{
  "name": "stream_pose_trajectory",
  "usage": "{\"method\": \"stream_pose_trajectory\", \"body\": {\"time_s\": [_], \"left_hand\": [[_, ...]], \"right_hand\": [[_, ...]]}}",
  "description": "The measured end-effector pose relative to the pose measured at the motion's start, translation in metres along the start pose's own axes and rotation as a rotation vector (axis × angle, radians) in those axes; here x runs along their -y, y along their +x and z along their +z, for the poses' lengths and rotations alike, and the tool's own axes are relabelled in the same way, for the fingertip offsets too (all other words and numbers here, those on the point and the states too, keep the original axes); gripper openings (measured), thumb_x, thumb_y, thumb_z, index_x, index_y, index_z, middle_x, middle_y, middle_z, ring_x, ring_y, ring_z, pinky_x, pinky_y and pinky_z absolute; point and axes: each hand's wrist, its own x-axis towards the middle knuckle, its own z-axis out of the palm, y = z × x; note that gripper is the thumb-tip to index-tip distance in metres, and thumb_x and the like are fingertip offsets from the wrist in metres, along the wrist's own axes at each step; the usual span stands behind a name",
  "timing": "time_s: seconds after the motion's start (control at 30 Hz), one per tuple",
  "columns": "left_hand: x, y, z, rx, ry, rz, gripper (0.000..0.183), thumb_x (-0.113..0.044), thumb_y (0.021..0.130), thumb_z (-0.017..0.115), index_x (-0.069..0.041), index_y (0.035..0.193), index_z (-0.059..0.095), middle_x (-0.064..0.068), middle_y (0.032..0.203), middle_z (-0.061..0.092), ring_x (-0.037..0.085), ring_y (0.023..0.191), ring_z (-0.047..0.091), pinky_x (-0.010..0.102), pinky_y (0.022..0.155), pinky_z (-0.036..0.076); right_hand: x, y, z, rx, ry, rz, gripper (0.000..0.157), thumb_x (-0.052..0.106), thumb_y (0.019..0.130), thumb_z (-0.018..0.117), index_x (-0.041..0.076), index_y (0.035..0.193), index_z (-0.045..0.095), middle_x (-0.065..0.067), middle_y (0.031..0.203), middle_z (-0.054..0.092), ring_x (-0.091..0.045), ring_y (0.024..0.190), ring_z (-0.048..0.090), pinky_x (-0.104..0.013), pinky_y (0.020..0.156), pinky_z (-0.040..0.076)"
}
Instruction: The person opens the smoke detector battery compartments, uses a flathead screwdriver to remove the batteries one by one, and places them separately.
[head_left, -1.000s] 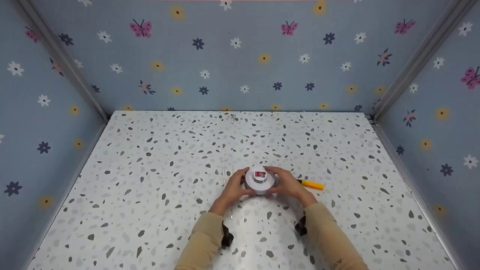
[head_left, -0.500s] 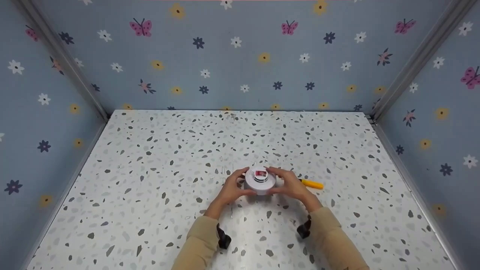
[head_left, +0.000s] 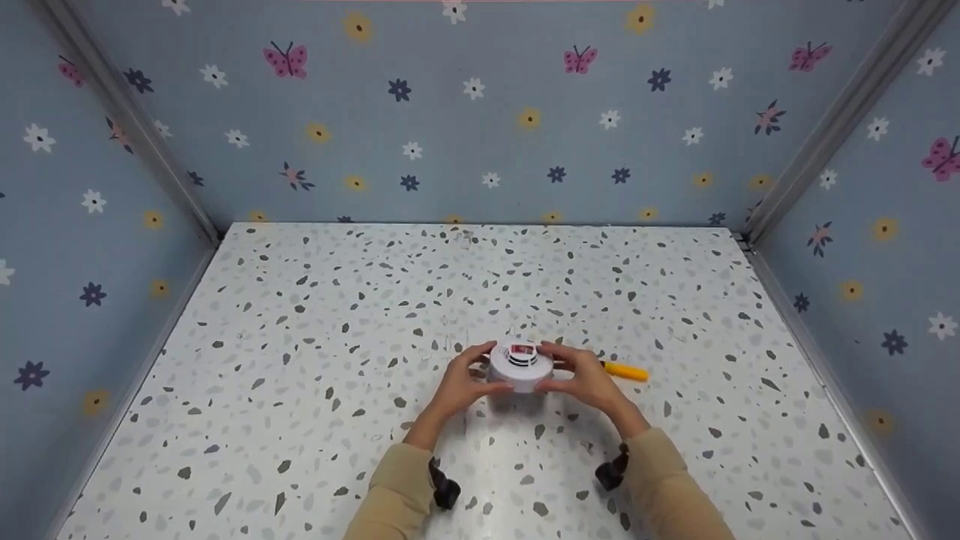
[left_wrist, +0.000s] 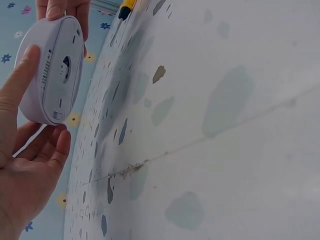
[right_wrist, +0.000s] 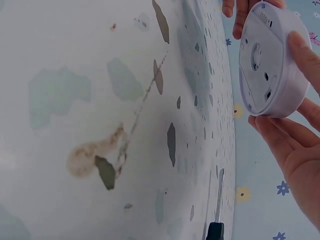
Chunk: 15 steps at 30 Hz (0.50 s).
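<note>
A round white smoke detector (head_left: 520,377) is held between both hands above the speckled table, its top carrying a red and white label. My left hand (head_left: 457,382) grips its left side, thumb at the near side and fingers around the far side. On the opposite side, my right hand (head_left: 592,379) grips it the same way. Both wrist views show the detector's flat underside, with a small central hole and slots, lifted off the table. Right of the right hand lies a screwdriver (head_left: 626,371) with a yellow handle; its metal shaft (right_wrist: 220,190) shows in the right wrist view.
The white speckled table (head_left: 337,300) spreads around the hands. Blue walls with flowers and butterflies (head_left: 480,112) close it off at the back and both sides, with grey metal strips (head_left: 847,105) at the corners.
The smoke detector has risen and tilted slightly in both hands, so more of its near side wall and a shadow under it show. The wrists have spread a little. The screwdriver stays put.
</note>
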Motion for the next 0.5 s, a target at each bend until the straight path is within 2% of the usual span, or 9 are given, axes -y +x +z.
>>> {"method": "stream_pose_trajectory", "body": {"time_s": [0.1,0.5], "left_hand": [[-0.0036,-0.0021,-0.0002,-0.011,-0.003,-0.008,0.067,-0.009,0.068,0.075,0.01,0.124,0.043,0.022,0.113,0.05,0.035,0.101,0.048,0.048,0.084,0.042],[0.0047,-0.002,0.0021,-0.04,-0.091,-0.05,0.063,-0.012,0.073,0.073,0.012,0.123,0.043,0.022,0.107,0.052,0.036,0.097,0.049,0.048,0.084,0.043]], "right_hand": [[0.011,-0.004,-0.0001,-0.012,0.019,0.014,0.057,0.014,0.072,0.073,-0.004,0.121,0.05,-0.025,0.127,0.043,-0.034,0.109,0.049,-0.046,0.088,0.041],[0.0114,-0.0058,0.0061,-0.107,0.103,0.025,0.05,0.013,0.074,0.071,-0.005,0.117,0.053,-0.02,0.121,0.051,-0.032,0.106,0.051,-0.048,0.089,0.04]]}}
